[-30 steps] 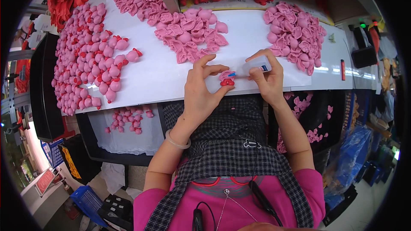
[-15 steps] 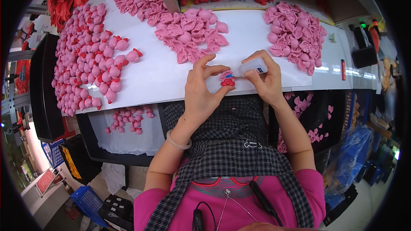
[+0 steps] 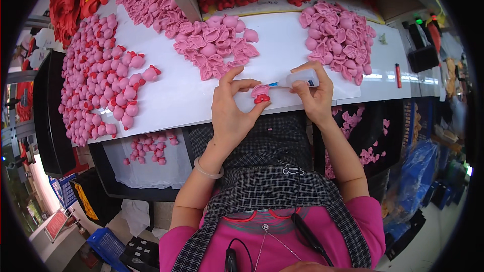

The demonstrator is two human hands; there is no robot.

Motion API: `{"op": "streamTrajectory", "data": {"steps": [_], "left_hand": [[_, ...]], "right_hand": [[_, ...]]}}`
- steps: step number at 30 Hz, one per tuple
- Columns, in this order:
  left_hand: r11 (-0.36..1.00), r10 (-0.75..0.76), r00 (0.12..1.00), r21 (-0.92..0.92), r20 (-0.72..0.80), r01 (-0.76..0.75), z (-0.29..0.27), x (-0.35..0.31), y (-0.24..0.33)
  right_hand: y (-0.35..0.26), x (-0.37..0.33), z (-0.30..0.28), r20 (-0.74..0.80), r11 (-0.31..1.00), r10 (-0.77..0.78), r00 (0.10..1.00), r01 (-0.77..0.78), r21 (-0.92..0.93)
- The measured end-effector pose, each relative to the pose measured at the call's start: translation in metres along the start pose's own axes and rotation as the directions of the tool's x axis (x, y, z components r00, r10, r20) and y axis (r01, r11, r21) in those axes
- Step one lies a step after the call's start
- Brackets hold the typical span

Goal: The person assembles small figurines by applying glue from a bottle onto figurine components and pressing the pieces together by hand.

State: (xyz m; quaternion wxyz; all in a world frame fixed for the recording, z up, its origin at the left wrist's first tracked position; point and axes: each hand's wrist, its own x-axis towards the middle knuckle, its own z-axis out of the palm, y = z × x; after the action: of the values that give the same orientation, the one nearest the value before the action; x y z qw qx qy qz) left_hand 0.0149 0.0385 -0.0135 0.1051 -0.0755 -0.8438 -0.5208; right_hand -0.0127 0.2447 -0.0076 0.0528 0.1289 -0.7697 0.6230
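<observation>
My left hand (image 3: 233, 105) pinches a small pink shell-like part with a red bow-shaped piece (image 3: 261, 93) at its lower end, between thumb and fingers, above the white table's front edge. In my right hand (image 3: 316, 94), a small translucent squeeze bottle (image 3: 304, 76) lies nearly level. Its thin blue nozzle points left, and the tip is at or just beside the upper right of the pink part; whether they touch I cannot tell.
Pink balls with red pieces (image 3: 96, 80) cover the table's left side. Piles of pink shell-like parts (image 3: 214, 45) lie at centre back and right (image 3: 338, 40). A red pen-like stick (image 3: 398, 76) is farther right. Dark trays (image 3: 143, 163) sit below the front edge.
The bottle has drawn back to the right, so its blue nozzle now shows outside the pink part. My left hand has shifted slightly left with the part. The whole view has moved a little.
</observation>
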Motion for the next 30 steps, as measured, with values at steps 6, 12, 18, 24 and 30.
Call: {"op": "streamTrajectory", "data": {"steps": [6, 12, 18, 24, 30], "left_hand": [[1.0, -0.02, 0.999, 0.013, -0.045, 0.02, 0.002, 0.0, 0.003], [0.998, 0.008, 1.0, 0.068, -0.024, -0.007, 0.003, 0.001, 0.004], [1.0, 0.004, 0.999, 0.006, -0.043, -0.004, 0.007, 0.0, 0.001], [0.994, 0.069, 0.995, 0.092, -0.078, -0.062, 0.007, 0.001, 0.001], [0.992, 0.097, 0.989, 0.096, -0.108, -0.087, 0.008, 0.0, -0.002]], "right_hand": [[0.0, -0.006, -0.003, -0.057, 1.0, 0.017, 0.998, -0.017, -0.002], [-0.004, -0.007, -0.002, -0.076, 0.999, 0.021, 0.997, -0.017, 0.052], [-0.001, -0.011, -0.016, 0.009, 0.998, -0.043, 0.999, 0.043, -0.044], [-0.015, 0.021, -0.045, -0.071, 0.962, 0.101, 0.992, -0.115, -0.248], [-0.035, 0.042, -0.052, -0.005, 0.639, 0.014, 1.0, -0.013, -0.769]]}}
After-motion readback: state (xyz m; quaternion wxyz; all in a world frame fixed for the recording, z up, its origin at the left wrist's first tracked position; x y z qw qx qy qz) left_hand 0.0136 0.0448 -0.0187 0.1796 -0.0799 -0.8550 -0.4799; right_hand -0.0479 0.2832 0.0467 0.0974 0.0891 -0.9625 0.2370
